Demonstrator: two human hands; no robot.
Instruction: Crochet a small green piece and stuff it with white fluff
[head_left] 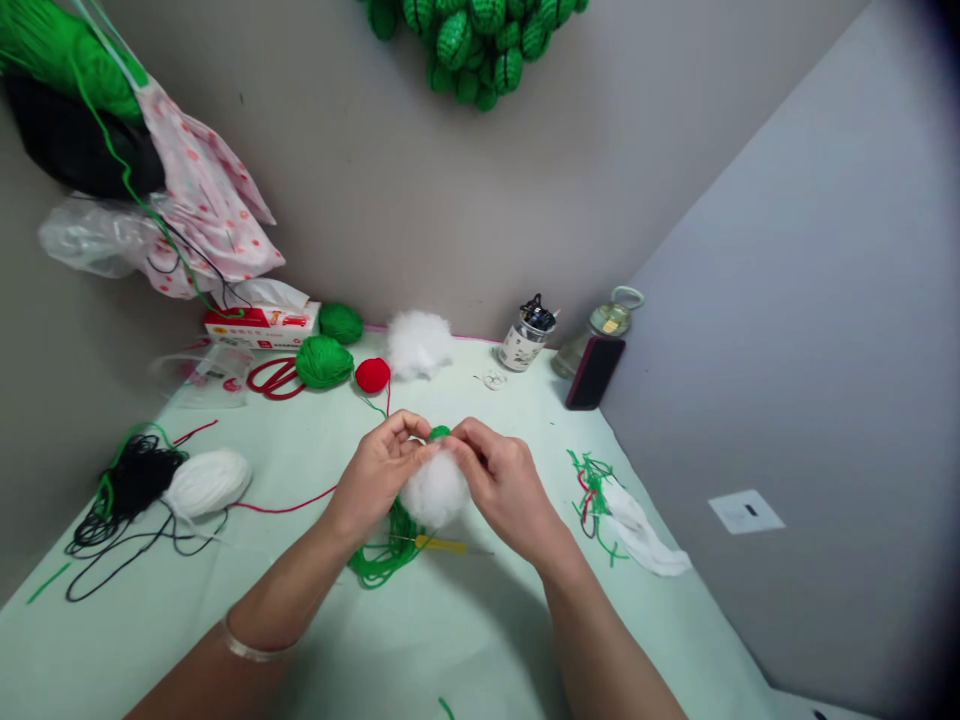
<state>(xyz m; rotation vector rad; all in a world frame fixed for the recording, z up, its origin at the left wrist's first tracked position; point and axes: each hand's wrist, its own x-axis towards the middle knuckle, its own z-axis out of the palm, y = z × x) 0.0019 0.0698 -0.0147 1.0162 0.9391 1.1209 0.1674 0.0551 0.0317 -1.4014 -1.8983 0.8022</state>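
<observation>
Between both hands is a small green crocheted piece (pixel 439 433), mostly covered by my fingers. My left hand (pixel 384 462) pinches it from the left. From the other side, my right hand (pixel 495 475) holds it with thumb and bent fingers. A fluffy white clump of stuffing (pixel 435 490) hangs just below the thumbs, touching the fingertips; whether part of it is inside the green piece is hidden. Under the hands lie a loose tangle of green yarn (pixel 379 565) and a crochet hook with a yellow handle (pixel 441 545).
Behind the hands are a red yarn ball (pixel 373 376), green yarn balls (pixel 324 362), red-handled scissors (pixel 274 379) and more stuffing (pixel 418 345). Black yarn (pixel 142 475) and white yarn (pixel 210 481) lie left, yarn scraps (pixel 592 485) right. A phone (pixel 596 373) leans on a bottle (pixel 577 350).
</observation>
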